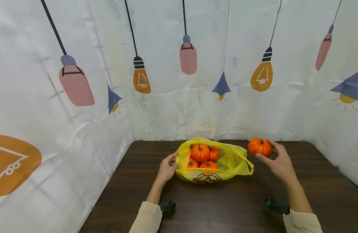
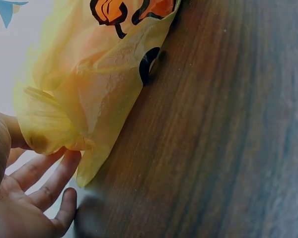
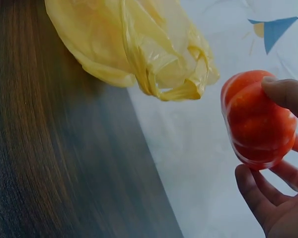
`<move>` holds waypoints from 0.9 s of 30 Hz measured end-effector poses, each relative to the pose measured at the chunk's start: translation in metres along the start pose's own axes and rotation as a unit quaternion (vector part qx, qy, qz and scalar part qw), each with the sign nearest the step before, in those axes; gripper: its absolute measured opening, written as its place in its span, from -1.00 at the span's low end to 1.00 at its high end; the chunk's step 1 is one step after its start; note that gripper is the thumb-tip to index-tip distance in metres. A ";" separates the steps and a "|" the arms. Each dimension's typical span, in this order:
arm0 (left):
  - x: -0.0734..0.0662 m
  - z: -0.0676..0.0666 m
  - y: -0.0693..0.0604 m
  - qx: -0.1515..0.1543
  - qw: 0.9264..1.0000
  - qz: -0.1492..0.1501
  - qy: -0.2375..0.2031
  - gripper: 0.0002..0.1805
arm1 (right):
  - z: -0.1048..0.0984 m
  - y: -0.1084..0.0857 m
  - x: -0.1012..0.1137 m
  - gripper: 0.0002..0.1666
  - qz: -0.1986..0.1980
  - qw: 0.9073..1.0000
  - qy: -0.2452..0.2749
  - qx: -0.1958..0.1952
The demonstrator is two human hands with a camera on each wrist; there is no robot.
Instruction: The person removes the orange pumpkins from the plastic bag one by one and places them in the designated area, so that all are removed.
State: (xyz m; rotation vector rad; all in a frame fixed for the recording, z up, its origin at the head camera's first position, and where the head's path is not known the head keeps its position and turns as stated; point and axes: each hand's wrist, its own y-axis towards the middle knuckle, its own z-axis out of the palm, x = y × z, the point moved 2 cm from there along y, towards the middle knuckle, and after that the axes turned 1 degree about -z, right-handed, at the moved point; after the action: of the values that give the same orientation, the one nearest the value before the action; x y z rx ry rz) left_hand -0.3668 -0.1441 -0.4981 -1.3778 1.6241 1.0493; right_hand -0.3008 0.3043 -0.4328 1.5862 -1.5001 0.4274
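A yellow plastic bag (image 1: 193, 174) lies on its side on the dark table with its mouth spread, and several small orange toy pumpkins (image 1: 200, 152) with green stems show inside. My left hand (image 1: 166, 169) pinches the bag's left edge between thumb and fingers; in the left wrist view that hand (image 2: 35, 191) is partly hidden by the yellow film. To the right of the bag, my right hand (image 1: 281, 161) holds another toy pumpkin (image 1: 259, 147) above the table. The right wrist view shows this pumpkin (image 3: 258, 119) gripped between thumb and fingertips, apart from the bag (image 3: 154, 54).
The brown wood-grain table (image 1: 219, 207) extends toward me and to both sides. A white sheet (image 1: 167, 113) printed with lamps and bulbs hangs behind the table and along its sides. Black bands (image 1: 168, 207) circle both wrists.
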 end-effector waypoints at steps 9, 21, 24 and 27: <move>0.013 0.001 -0.001 0.036 0.998 -0.011 -0.040 -0.44 | 0.000 0.000 -0.007 0.02 0.014 1.000 0.002 0.006; 0.014 0.002 0.003 0.040 0.998 -0.017 -0.052 -0.45 | -0.003 0.000 -0.012 0.04 0.035 0.999 -0.005 0.002; 0.014 0.002 0.002 0.036 0.998 -0.019 -0.053 -0.46 | -0.003 0.000 -0.015 0.04 0.044 0.999 -0.003 0.001; 0.014 0.003 0.001 0.033 0.998 -0.019 -0.054 -0.46 | -0.001 0.000 -0.020 0.03 0.049 0.999 0.003 -0.004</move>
State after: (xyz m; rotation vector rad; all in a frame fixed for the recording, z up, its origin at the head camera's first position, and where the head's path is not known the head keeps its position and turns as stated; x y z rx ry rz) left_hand -0.3700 -0.1465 -0.5122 -1.2836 1.5341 1.0213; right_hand -0.3039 0.3175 -0.4469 1.5071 -1.5780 0.4812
